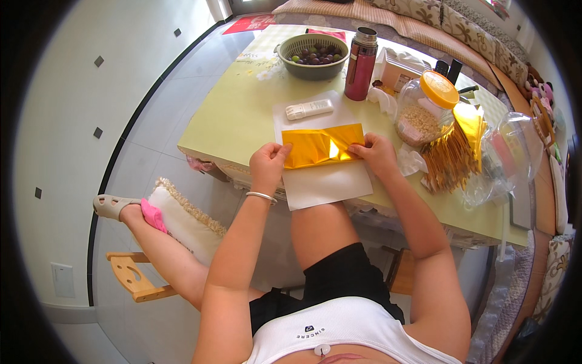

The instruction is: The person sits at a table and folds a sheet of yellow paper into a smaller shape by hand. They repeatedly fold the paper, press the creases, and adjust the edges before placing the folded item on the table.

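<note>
A shiny gold foil sheet (315,147), wider than it is deep, lies level over white paper (327,187) at the table's front edge. My left hand (268,164) pinches its left end between thumb and fingers. At the right end, my right hand (377,153) grips the foil in the same way. Just beyond the foil, a white glue bottle (310,109) rests on its side on the paper. To the right of my right hand stands a thick bundle of folded gold foil pieces (448,158), fanned out along its edge.
On the table (227,115) stand a basket (312,71) of grapes, a dark red thermos (361,67), a tissue box (400,70) and a clear jar (418,115) with a yellow lid. Crumpled tissues (412,161) and a clear plastic bag (509,151) lie at the right.
</note>
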The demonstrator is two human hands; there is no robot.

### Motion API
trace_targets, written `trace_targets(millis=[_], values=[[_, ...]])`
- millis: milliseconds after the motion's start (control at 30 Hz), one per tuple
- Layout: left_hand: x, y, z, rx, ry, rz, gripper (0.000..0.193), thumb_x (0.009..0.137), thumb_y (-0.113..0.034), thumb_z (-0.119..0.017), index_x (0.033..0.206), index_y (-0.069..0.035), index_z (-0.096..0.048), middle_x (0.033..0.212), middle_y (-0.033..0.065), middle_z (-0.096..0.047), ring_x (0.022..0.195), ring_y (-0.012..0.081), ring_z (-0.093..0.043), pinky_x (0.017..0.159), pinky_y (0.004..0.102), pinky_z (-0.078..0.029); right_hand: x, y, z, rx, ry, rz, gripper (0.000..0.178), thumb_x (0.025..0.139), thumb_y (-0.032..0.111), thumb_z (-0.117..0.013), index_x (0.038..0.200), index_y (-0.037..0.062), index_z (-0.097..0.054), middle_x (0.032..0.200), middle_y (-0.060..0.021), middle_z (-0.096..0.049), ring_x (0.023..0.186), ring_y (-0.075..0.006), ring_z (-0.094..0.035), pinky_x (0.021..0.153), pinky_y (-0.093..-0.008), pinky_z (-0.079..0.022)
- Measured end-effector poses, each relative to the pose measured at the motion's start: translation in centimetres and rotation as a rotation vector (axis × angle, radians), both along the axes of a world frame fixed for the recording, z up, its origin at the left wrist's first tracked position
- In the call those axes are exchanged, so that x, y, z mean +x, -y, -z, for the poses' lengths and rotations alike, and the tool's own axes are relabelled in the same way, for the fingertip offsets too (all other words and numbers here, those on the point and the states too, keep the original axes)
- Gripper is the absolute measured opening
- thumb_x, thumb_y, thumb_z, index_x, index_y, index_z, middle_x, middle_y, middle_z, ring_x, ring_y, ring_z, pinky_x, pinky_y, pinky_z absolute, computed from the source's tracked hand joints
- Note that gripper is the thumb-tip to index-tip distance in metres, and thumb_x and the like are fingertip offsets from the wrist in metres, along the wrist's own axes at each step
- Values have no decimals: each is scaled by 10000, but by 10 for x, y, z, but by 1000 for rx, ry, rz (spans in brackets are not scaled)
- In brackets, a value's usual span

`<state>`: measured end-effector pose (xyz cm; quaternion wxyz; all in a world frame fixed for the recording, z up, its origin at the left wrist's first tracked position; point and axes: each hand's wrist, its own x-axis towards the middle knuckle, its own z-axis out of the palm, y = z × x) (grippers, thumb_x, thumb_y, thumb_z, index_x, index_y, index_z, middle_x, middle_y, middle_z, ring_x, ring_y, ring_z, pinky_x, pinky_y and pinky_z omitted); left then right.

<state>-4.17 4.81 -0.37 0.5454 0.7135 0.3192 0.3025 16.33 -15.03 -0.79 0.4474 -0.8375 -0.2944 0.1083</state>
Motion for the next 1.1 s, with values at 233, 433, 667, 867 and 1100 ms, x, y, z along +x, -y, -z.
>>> trace_targets(millis=[233, 433, 667, 867, 1100], values=[[-7, 1, 1, -7, 19, 8, 418, 988, -387, -594, 867, 0, -692, 632, -11, -593, 547, 67, -469, 515, 266, -398, -9, 0, -17, 23, -76, 4, 323, 767, 302, -840, 744, 25, -677, 669, -48, -684, 582, -104, -595, 577, -299, -464], [-8, 0, 2, -114, 160, -26, 494, 1012, -431, -535, 889, 21, -691, 728, 20, -641, 631, 75, -537, 580, 256, -443, -9, 0, -16, 46, -103, -19, 335, 785, 325, -826, 758, 20, -690, 691, -49, -704, 593, -104, -617, 582, -295, -468], [-10, 1, -1, -89, 53, 155, 399, 978, -344, -611, 831, 21, -681, 682, 10, -637, 608, 75, -556, 557, 249, -446, -3, 1, -9, 52, -106, -30, 341, 800, 340, -811, 759, 22, -696, 684, -46, -700, 594, -101, -617, 582, -288, -463], [-10, 2, -2, -12, -92, 159, 247, 944, -214, -662, 841, 5, -710, 751, -13, -636, 633, 52, -515, 585, 231, -458, 15, 0, 14, 210, -190, -63, 467, 932, 408, -667, 670, 24, -621, 581, 6, -548, 541, -89, -465, 533, -288, -370], [-11, 1, -3, -143, -57, 126, 214, 925, -146, -637, 804, 19, -699, 720, -12, -630, 637, 62, -528, 601, 232, -441, 10, 0, 4, 316, -291, -111, 445, 979, 389, -603, 738, 19, -664, 637, 59, -505, 581, -51, -404, 534, -249, -314]])
